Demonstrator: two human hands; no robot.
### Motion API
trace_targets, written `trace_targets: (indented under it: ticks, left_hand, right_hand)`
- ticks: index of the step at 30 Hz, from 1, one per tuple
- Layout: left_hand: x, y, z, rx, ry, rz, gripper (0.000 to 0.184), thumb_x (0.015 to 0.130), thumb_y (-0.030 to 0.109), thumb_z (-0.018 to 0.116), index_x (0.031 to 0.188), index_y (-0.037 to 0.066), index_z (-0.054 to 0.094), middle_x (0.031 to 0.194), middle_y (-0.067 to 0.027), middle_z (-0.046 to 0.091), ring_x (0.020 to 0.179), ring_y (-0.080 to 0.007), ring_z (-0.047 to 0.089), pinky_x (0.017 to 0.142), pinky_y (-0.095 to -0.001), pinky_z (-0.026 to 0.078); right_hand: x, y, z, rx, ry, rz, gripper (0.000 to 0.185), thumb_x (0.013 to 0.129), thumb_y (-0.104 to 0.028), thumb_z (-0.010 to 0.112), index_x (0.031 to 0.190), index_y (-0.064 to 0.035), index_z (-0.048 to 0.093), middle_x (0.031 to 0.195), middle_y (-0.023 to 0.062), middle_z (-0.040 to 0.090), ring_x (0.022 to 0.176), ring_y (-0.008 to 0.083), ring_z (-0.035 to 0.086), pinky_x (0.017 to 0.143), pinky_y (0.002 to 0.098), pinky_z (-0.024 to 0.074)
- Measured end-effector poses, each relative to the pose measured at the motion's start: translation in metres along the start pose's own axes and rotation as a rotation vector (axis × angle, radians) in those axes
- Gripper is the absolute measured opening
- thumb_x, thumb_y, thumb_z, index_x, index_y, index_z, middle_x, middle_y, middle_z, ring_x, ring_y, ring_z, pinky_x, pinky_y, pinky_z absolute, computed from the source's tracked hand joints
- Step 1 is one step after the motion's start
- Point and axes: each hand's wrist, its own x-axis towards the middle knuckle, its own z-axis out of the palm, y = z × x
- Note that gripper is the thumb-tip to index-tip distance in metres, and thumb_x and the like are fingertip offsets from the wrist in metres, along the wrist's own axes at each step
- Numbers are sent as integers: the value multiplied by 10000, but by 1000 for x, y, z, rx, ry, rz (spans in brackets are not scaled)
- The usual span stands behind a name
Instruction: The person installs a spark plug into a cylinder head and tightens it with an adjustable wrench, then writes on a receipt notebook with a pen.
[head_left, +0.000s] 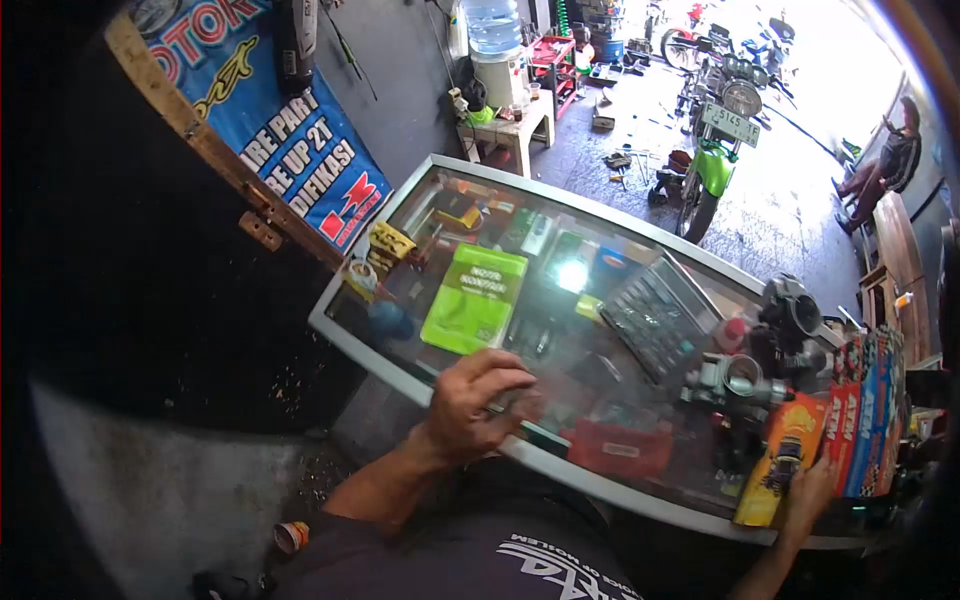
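Observation:
My left hand [478, 402] is closed above the near edge of the glass-topped display case [375, 372]. A small greyish thing may be in its curled fingers, too hidden to name. Beyond it on the glass lies a bright green booklet [474, 298]. My right hand [812, 490] grips the lower right side of a yellow-orange box [783, 460] with a dark picture on its front. The box leans at the right end of the case, against red and blue packages [862, 415]. Just left of these sits a metal carburetor [728, 380].
A grey compartment case [655, 320] lies on the glass, and another carburetor [792, 305] stands at the far right corner. Yellow tape [390, 240] is at the left. A green motorcycle [715, 170] stands beyond the case. Someone sits by the right wall [890, 165].

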Motion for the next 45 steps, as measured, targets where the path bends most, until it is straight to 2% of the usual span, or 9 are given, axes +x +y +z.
trace_targets:
  ticks: [6,8,15,22,24,26,32,40,45]
  left_hand:
    - [45,-108,-138,238,-89,34,269,825,150,798,1052,28,720,1036,-142,678,932,-290,679,817,-409,564]
    - [67,-126,-162,480,-143,-40,369,789,193,821,1098,37,692,1154,-149,637,1104,-330,594,974,-452,477]
    - [87,-188,-158,536,-427,85,490,831,323,813,1205,43,663,1247,-166,581,1202,-366,538,1010,-493,442]
    - [106,-206,-152,344,-180,179,348,852,200,784,1137,40,666,1141,-154,608,1091,-332,594,922,-454,485]
    - [97,-191,-152,289,-197,235,357,824,135,783,1144,36,658,1100,-141,614,1054,-320,602,894,-421,508]
    - [94,-171,-143,207,-631,398,472,783,105,787,1222,27,631,1204,-172,607,1144,-339,591,955,-437,518]
    - [88,-161,-119,368,-701,255,641,766,115,786,1356,8,560,1415,-237,514,1330,-406,498,1136,-515,417]
    - [93,-141,-121,358,-823,303,605,791,394,817,1228,14,639,1268,-207,579,1303,-389,495,1122,-508,394]
    - [92,-141,-98,301,-780,367,505,821,344,816,1168,15,654,1157,-174,642,1165,-348,607,1000,-469,515]
  right_hand:
    - [5,5,31,-111,45,236,509,1067,-363,495,1343,57,572,1348,269,610,1253,417,578,1050,486,459]
    - [8,32,56,-38,400,220,469,1043,-356,524,1289,31,625,1220,259,679,1121,431,639,955,490,492]
    - [-54,-72,-90,148,882,345,469,1094,-390,472,1278,7,640,1187,223,701,1069,377,680,907,437,522]
    - [-158,-292,-143,925,429,-281,313,1039,-210,498,1243,-12,627,1082,121,631,979,234,626,812,385,532]
    - [-160,-373,-173,829,-39,-637,294,890,-173,711,1125,-6,654,987,135,637,879,278,674,722,405,542]
    - [-162,-411,-161,860,-177,-703,377,856,-239,799,1122,-16,653,956,131,631,801,314,694,665,424,552]
    - [-161,-434,-147,541,-352,-495,437,839,-363,832,1010,-19,623,948,138,630,775,354,697,634,456,548]
    - [-143,-412,-129,717,-212,-457,215,869,-185,762,926,-23,632,879,172,664,759,407,685,658,482,533]
    - [-110,-396,-153,667,-100,-545,176,862,-166,742,893,-20,650,868,175,696,744,414,685,658,477,538]
